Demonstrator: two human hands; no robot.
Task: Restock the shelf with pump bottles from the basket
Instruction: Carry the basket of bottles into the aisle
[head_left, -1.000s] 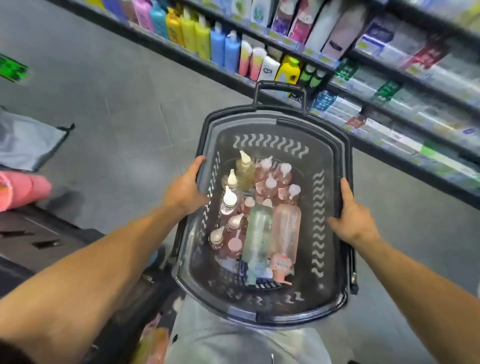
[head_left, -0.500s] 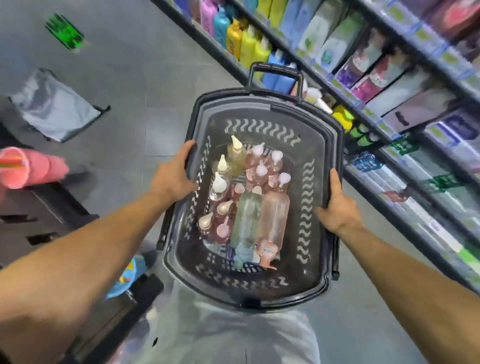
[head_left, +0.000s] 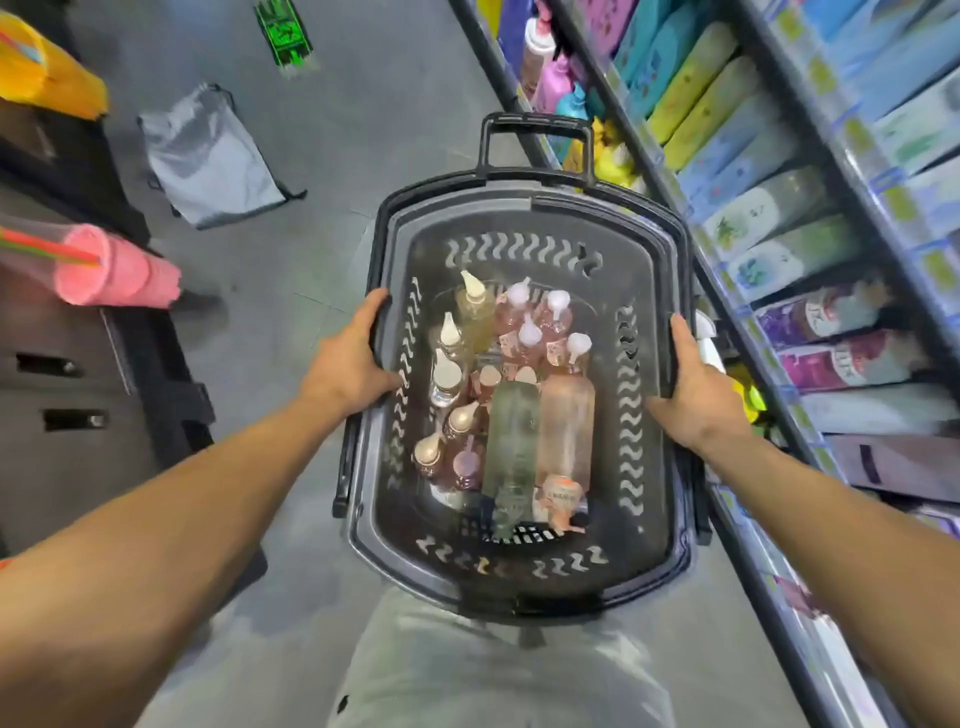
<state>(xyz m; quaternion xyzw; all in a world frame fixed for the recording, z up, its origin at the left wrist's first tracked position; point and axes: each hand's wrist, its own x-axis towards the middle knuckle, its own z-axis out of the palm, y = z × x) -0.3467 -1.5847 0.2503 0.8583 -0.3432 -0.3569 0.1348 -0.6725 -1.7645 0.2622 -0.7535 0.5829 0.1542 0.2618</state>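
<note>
A dark plastic basket (head_left: 524, 218) hangs in front of my waist above the floor. My left hand (head_left: 350, 364) grips its left rim and my right hand (head_left: 696, 400) grips its right rim. Inside stand several small pump bottles (head_left: 524, 332), pink, yellow and clear, with white pump heads. Two large bottles lie flat beside them, one greenish (head_left: 511, 441) and one pink (head_left: 566, 426). The shelf (head_left: 737, 291) runs along the right, close to the basket's right side, and is packed with coloured bottles and refill packs.
A grey bag (head_left: 208, 156) lies on the grey floor ahead on the left. Dark fixtures on the left carry pink cups (head_left: 114, 273) and a yellow cup (head_left: 47, 78). A green floor marker (head_left: 283, 31) sits far ahead. The aisle floor runs between fixtures and shelf.
My view has swung left, so the shelf now runs down the right side instead of across the top. Both hands keep the same grip on the basket rims.
</note>
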